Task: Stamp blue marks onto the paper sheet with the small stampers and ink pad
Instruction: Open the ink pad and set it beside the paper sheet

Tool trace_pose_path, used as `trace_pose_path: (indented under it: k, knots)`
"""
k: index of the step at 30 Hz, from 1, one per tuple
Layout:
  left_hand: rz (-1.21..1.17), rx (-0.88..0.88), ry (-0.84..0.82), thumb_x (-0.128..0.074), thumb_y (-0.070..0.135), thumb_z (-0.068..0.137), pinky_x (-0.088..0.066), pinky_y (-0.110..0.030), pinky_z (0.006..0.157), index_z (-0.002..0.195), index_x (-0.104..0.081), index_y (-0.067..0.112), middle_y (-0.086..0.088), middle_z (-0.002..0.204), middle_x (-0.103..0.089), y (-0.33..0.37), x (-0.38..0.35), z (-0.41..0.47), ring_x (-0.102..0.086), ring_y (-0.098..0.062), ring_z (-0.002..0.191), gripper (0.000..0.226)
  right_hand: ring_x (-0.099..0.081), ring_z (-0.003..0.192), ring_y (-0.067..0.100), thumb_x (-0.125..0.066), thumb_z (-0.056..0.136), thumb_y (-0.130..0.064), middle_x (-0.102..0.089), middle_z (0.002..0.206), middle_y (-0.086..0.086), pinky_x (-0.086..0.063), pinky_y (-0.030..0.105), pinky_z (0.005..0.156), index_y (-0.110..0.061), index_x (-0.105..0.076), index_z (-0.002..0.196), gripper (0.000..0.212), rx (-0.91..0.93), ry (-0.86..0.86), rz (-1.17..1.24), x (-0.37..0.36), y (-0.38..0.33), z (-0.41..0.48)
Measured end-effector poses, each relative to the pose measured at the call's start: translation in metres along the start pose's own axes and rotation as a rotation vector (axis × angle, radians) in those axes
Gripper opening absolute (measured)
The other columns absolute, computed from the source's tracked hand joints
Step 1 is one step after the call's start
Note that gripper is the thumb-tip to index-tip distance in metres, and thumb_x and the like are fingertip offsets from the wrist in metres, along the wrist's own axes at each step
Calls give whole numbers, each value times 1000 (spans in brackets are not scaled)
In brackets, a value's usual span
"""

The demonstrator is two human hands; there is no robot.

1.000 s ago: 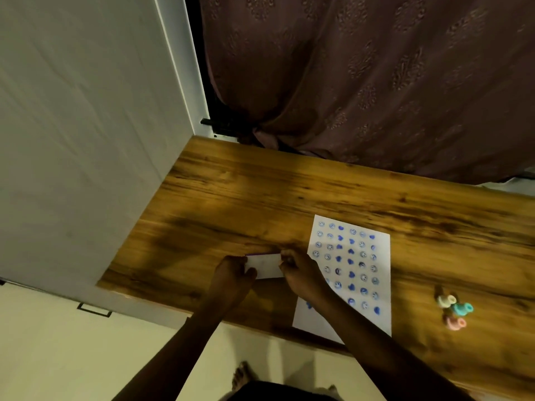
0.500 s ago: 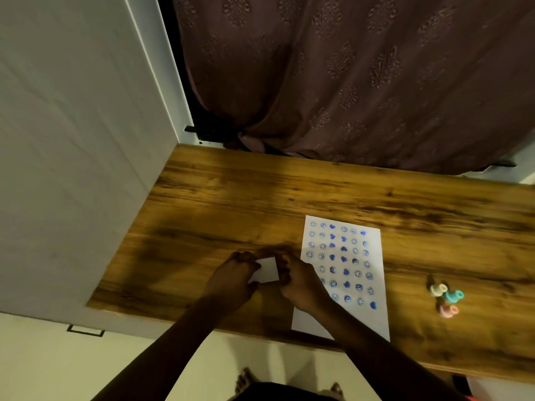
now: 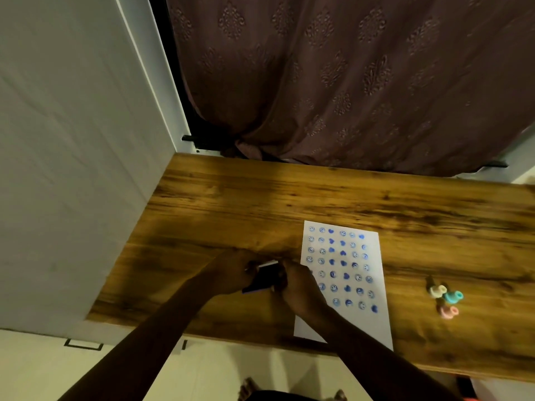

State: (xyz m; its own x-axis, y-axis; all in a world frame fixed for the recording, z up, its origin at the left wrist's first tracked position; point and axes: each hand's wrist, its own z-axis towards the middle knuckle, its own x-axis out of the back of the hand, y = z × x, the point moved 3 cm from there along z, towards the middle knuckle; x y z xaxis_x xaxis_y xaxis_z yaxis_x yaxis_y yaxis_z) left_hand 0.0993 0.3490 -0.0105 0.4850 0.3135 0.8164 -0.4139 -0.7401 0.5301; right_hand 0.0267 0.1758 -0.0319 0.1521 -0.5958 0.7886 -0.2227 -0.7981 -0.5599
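From my remote seat, the change in that last second was plain: the small white case that both hands had been holding flat on the table a second before had been tipped up and split open. Half a second before, it still showed as a pale closed square between the fingers; by this moment the ink pad (image 3: 262, 277) showed a dark inner face, with a thin white lid edge raised at the far side and a bluish rim at the near corner.

My left hand (image 3: 231, 273) was closed around the left side of the pad, fingers curled on its edge. My right hand (image 3: 301, 287) gripped the right side, thumb and fingers pinched on it, its wrist lying over the left margin of the paper sheet (image 3: 344, 285). Whether the lid was fully off or only hinged back I could not tell; the picture was blurred there.

The sheet lay flat on the wooden table (image 3: 260, 198), just right of the hands, already covered in rows of blue faces and hearts, with only a bare strip at its near end. The stampers (image 3: 444, 299), white, teal and pink, sat in a cluster well to the right of the sheet, untouched.

I judged this meant the pad was being readied for more inking, so a stamper would have to be fetched next.
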Motion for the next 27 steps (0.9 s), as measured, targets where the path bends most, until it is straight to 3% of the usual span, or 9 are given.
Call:
trace_pose_path:
  k: [3, 5, 9, 13, 15, 18, 24, 27]
  knots:
    - [1, 59, -31, -51, 21, 98, -46, -27, 66, 131, -66, 20, -10, 116, -75, -5, 2, 11, -68, -20, 81, 37, -49, 137, 22, -61, 100, -29, -55, 144, 2, -35, 34, 119, -20, -47, 143, 45, -22, -11, -9, 1, -1, 0]
    - [-26, 87, -15, -48, 22, 101, -44, -28, 64, 130, -65, 17, -12, 116, -73, -7, 1, 16, -67, -21, 80, 34, -50, 136, 21, -59, 101, -31, -56, 142, 2, -35, 33, 119, -21, -48, 141, 42, -28, -12, -28, 2, -2, 0]
    - [-53, 156, 27, -45, 24, 104, -45, -28, 70, 134, -62, 14, -13, 128, -68, -14, -2, 28, -69, -27, 93, 36, -57, 124, 24, -57, 102, -27, -61, 131, 6, -43, 34, 112, -18, -51, 134, 34, -27, -31, -7, 1, 1, 0]
    - [-67, 177, 40, -45, 24, 105, -50, -33, 90, 139, -58, 14, -13, 140, -62, -19, -2, 36, -63, -30, 117, 38, -68, 100, 27, -54, 102, -29, -69, 106, 15, -54, 42, 95, -14, -60, 108, 17, 10, 46, 5, 2, 6, -1]
    - [-23, 172, 43, -47, 22, 104, -48, -37, 98, 140, -57, 12, -15, 137, -60, -23, -2, 39, -58, -31, 122, 38, -68, 100, 26, -63, 96, -22, -70, 108, 10, -53, 36, 87, -15, -60, 115, 20, -10, -18, 82, -1, 6, 0]
    - [59, 163, 40, -50, 26, 103, -48, -41, 98, 143, -53, 16, -13, 132, -55, -26, -2, 38, -51, -31, 124, 41, -64, 110, 20, -66, 94, -23, -66, 119, 4, -52, 32, 97, -19, -53, 131, 40, 6, -59, 76, -3, 3, 0]
    - [143, 193, 76, -55, 32, 99, -49, -42, 99, 146, -50, 23, -8, 136, -54, -25, -6, 34, -49, -29, 127, 49, -66, 106, 18, -53, 105, -25, -68, 113, 3, -53, 39, 104, -18, -58, 123, 20, 70, -3, 99, 2, 4, -5]
    - [139, 214, 117, -56, 34, 97, -50, -44, 100, 142, -55, 23, -7, 138, -57, -24, -7, 31, -52, -29, 127, 46, -65, 113, 21, -59, 100, -18, -68, 122, 7, -51, 32, 103, -14, -59, 131, 31, 95, -2, 95, 5, 4, -6]
